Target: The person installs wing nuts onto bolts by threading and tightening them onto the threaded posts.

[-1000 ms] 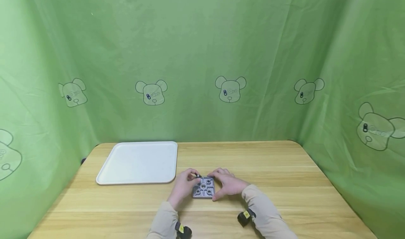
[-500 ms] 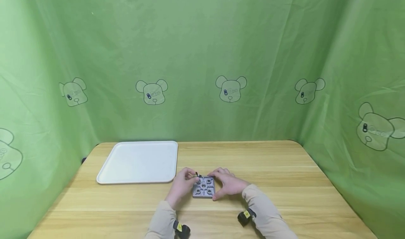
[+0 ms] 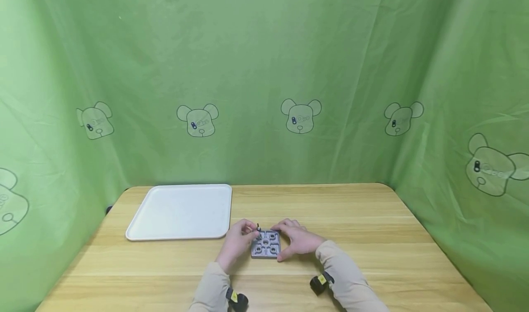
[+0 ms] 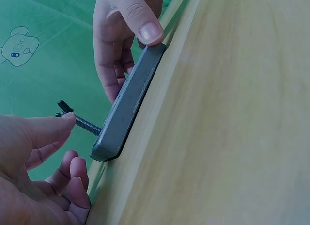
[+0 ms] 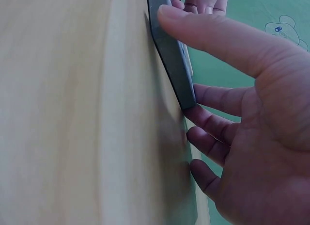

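Note:
A square grey metal plate [image 3: 266, 249] with recessed holes lies flat on the wooden table. At its far left corner stands a black wing screw [image 4: 88, 125], its threaded shank upright with the lower end at the plate's top face. My left hand [image 3: 237, 243] pinches the wing head between thumb and index finger; the other fingers curl loosely below it in the left wrist view. My right hand [image 3: 298, 239] grips the plate from the right, thumb on the near edge and fingers at the far edge, as the right wrist view shows of the plate's side [image 5: 177, 65].
A white rectangular tray [image 3: 182, 213] lies at the back left of the wooden table [image 3: 351, 220]. Green printed curtains [image 3: 248, 156] stand behind and on both sides. Each sleeve bears a black wrist camera, such as the left one [image 3: 239, 301].
The screw's wing head has turned between my left fingers, from lying crosswise to pointing upward in the head view. My left hand shifted slightly; my right hand and the plate stayed in place.

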### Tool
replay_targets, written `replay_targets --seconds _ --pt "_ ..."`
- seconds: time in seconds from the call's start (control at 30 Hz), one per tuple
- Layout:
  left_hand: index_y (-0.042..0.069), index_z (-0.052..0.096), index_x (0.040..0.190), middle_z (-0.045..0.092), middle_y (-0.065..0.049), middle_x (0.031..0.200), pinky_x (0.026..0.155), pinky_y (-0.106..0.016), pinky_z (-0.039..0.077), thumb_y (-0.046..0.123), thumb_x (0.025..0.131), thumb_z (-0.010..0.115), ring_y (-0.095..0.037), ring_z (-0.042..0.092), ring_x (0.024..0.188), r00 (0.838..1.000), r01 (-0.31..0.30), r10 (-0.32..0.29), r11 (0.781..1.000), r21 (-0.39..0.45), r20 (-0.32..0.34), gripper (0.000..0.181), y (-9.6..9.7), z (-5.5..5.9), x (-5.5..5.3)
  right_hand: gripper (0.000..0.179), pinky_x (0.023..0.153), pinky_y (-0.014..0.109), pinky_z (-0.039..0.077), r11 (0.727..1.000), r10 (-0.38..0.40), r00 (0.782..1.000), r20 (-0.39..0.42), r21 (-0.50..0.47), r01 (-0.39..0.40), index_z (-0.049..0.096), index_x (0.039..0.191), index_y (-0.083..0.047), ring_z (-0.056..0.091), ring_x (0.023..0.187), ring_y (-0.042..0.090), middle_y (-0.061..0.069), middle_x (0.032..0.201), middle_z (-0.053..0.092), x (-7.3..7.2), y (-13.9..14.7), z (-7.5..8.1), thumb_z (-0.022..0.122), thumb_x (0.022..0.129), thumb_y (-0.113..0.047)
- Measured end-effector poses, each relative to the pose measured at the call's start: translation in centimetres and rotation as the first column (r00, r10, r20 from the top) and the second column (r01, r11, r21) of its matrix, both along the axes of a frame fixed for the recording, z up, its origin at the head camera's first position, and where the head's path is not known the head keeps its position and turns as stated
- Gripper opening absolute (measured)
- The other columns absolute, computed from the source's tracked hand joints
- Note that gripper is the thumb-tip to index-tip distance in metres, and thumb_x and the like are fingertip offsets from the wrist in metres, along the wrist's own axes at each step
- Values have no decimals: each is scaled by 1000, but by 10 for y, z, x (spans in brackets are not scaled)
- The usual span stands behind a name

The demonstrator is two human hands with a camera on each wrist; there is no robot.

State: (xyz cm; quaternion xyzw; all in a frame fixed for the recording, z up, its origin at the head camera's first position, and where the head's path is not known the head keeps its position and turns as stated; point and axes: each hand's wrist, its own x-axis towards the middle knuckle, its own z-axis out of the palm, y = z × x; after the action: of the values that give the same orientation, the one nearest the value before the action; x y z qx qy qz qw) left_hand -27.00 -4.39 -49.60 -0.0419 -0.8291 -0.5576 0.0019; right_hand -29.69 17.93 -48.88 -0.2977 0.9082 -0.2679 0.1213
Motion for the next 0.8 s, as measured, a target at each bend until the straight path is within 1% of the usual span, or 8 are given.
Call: replay_targets --seconds 0.33,0.5,0.7,0.8 --pt "5 66 101 61 -9 88 69 -28 44 7 86 69 -17 54 80 1000 4 -4 1000 -22 -15 16 0 0 -1 87 101 58 35 1000 13 1000 -11 -4 -13 49 137 -9 43 121 28 8 132 49 -1 -1 1 84 65 -42" --pt "6 67 102 60 -10 88 68 -27 44 7 85 69 -17 53 81 999 14 -15 999 -37 -33 17 1 2 0 86 102 58 35 1000 12 1000 -4 -6 -12 49 137 -9 42 122 27 7 132 49 -1 -2 1 84 66 -42" --pt "8 67 103 59 -8 87 68 -28 42 9 86 68 -17 53 80 999 23 -25 998 -57 -22 17 3 2 -1 87 103 58 34 1000 5 1000 1 0 -5 49 137 -10 42 122 28 7 132 49 0 -1 1 84 65 -43" --pt "9 68 102 60 -7 86 69 -28 42 9 86 69 -16 53 78 999 29 -32 997 -68 -30 15 4 1 -1 86 103 58 34 1000 4 1000 -1 1 -4 50 136 -10 42 122 28 7 131 49 1 -1 2 84 65 -43"
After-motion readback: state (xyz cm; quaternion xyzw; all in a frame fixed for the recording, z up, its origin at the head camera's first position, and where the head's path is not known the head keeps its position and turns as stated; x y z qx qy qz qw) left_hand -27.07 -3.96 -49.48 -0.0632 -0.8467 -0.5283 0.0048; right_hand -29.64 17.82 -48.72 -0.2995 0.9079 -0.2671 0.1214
